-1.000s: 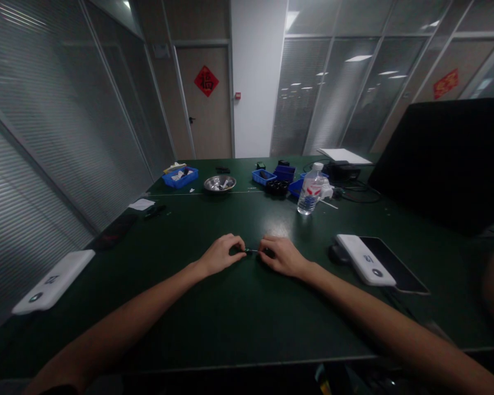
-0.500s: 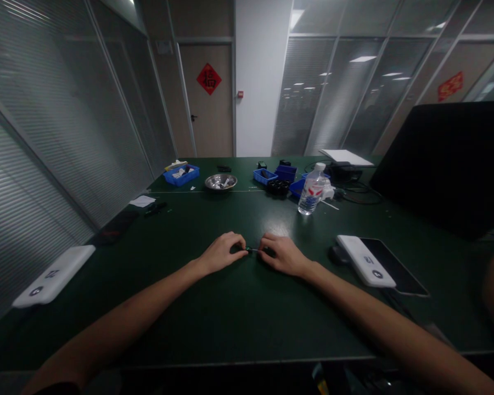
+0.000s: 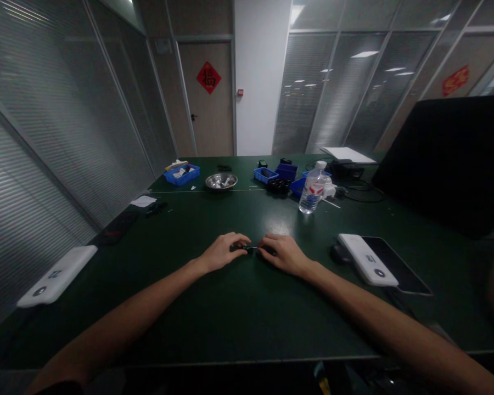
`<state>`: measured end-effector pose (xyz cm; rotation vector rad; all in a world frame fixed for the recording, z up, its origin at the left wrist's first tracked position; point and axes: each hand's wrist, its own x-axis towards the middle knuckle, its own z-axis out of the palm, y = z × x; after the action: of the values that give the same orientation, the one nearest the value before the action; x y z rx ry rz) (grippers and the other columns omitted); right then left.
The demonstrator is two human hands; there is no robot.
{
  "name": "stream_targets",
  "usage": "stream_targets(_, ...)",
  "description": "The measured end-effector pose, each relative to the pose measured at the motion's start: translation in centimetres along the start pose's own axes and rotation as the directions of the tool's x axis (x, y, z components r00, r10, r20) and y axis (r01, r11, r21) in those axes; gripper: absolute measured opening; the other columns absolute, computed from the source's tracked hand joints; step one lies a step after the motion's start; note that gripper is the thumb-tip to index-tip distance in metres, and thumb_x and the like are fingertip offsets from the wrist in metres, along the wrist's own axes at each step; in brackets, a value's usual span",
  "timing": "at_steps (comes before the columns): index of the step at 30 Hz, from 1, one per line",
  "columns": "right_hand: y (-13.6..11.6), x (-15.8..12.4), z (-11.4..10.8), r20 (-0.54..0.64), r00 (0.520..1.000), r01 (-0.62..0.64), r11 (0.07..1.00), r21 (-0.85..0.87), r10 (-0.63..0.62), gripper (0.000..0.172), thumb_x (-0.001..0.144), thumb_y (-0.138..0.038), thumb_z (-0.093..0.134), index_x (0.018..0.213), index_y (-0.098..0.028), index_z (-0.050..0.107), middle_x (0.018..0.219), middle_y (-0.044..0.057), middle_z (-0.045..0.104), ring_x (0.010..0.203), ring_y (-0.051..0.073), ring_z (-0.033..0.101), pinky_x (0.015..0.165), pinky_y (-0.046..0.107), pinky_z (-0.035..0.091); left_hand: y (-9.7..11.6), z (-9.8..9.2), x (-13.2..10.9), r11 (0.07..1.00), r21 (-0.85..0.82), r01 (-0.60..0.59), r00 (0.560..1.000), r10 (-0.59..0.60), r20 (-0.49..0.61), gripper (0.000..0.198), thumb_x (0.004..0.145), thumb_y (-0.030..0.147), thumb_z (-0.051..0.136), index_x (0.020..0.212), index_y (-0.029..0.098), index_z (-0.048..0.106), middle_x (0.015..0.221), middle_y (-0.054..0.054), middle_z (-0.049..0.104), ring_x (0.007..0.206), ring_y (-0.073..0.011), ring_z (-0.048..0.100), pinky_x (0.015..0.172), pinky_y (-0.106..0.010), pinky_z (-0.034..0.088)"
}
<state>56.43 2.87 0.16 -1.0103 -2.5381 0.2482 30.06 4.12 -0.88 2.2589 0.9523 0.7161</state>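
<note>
Both my hands rest on the dark green table (image 3: 239,307), close together near its middle. My left hand (image 3: 223,251) is curled, its fingertips pinching one end of a small dark part (image 3: 250,249). My right hand (image 3: 284,253) is curled too and pinches the other end of the same small part. The part is tiny and dim; I cannot make out what it is. Both forearms stretch back toward the table's near edge.
A white power bank (image 3: 56,274) lies at the left edge; another (image 3: 368,259) lies on a black tablet (image 3: 399,266) at right. A water bottle (image 3: 312,189), blue bins (image 3: 181,173), a metal bowl (image 3: 221,180) and cables stand at the far end. A black monitor back (image 3: 448,159) rises on the right.
The hands have drawn slightly closer together over the small part; the view has shifted a little. Otherwise nothing has moved.
</note>
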Motion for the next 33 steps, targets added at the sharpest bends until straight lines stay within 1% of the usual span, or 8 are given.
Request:
stream_targets(5,-0.1,-0.1,-0.1,0.022,1.000,0.020,1.000,0.008,-0.020,0.020,0.102,-0.030,0.053,0.113,-0.021,0.068,0.101,0.005,0.066,0.081,0.017,0.063,0.073,0.028,0.046,0.3,-0.2,-0.1,1.000,0.029,-0.001,1.000,0.001,0.014,0.033,0.092,0.032,0.069,0.124,0.025,0.066,0.114,-0.005,0.068,0.101,-0.0189,0.064,0.091,-0.034,0.051)
stream_targets(10,-0.3,-0.1,-0.1,0.026,0.999,0.023,1.000,-0.006,-0.023,0.021,0.102,-0.031,0.053,0.113,-0.021,0.068,0.100,0.005,0.067,0.082,0.017,0.063,0.073,0.028,0.046,1.0,-0.4,-0.1,0.993,0.096,-0.076,0.996,0.071,0.056,0.022,0.094,0.033,0.066,0.114,0.024,0.072,0.112,-0.006,0.069,0.107,-0.0215,0.061,0.096,-0.037,0.048)
stream_targets(13,-0.5,-0.1,-0.1,0.033,0.999,0.026,1.000,0.007,-0.026,0.021,0.103,-0.031,0.053,0.115,-0.021,0.067,0.101,0.006,0.066,0.083,0.017,0.063,0.073,0.027,0.046,1.1,-0.4,0.0,0.990,0.110,-0.089,0.994,0.082,0.066,0.022,0.095,0.034,0.065,0.112,0.024,0.073,0.111,-0.006,0.069,0.107,-0.0218,0.060,0.096,-0.038,0.047)
stream_targets(17,-0.6,-0.2,0.0,0.017,1.000,0.019,0.998,0.055,-0.020,0.022,0.104,-0.031,0.051,0.113,-0.020,0.067,0.101,0.006,0.066,0.082,0.017,0.062,0.072,0.027,0.046,1.0,-0.5,0.0,0.994,0.068,-0.080,0.994,0.075,0.073,0.023,0.096,0.034,0.063,0.115,0.024,0.073,0.110,-0.006,0.070,0.104,-0.0208,0.061,0.095,-0.036,0.047)
stream_targets(24,-0.4,-0.2,0.1,-0.016,1.000,0.017,0.984,0.179,-0.014,0.022,0.106,-0.033,0.049,0.111,-0.020,0.067,0.101,0.006,0.066,0.085,0.016,0.063,0.075,0.027,0.048,0.6,-0.5,0.1,1.000,-0.019,-0.025,0.998,0.026,0.058,0.026,0.097,0.036,0.062,0.116,0.023,0.073,0.110,-0.006,0.071,0.098,-0.0194,0.064,0.089,-0.033,0.049)
stream_targets(27,-0.6,-0.3,0.2,-0.008,1.000,0.026,0.993,0.112,-0.025,0.022,0.105,-0.032,0.049,0.111,-0.020,0.066,0.101,0.006,0.066,0.084,0.017,0.063,0.074,0.027,0.047,0.7,-0.5,0.0,0.999,-0.009,-0.051,0.997,0.052,0.059,0.026,0.098,0.036,0.060,0.116,0.024,0.073,0.110,-0.005,0.070,0.097,-0.0189,0.065,0.088,-0.032,0.050)
stream_targets(30,-0.9,-0.3,0.4,0.011,0.999,0.048,0.999,0.005,-0.048,0.020,0.104,-0.031,0.050,0.111,-0.021,0.066,0.099,0.006,0.066,0.082,0.017,0.062,0.070,0.027,0.045,1.0,-0.4,-0.2,0.996,0.037,-0.083,0.994,0.080,0.073,0.025,0.098,0.035,0.061,0.115,0.024,0.074,0.109,-0.006,0.070,0.100,-0.0201,0.064,0.092,-0.034,0.049)
stream_targets(33,-1.2,-0.3,0.7,0.017,0.998,0.063,0.998,-0.019,-0.062,0.020,0.104,-0.030,0.050,0.112,-0.021,0.066,0.099,0.006,0.066,0.083,0.018,0.062,0.071,0.028,0.045,1.3,-0.4,-0.4,0.992,0.062,-0.110,0.991,0.104,0.088,0.025,0.097,0.034,0.062,0.117,0.024,0.074,0.110,-0.006,0.070,0.104,-0.0211,0.063,0.094,-0.036,0.049)
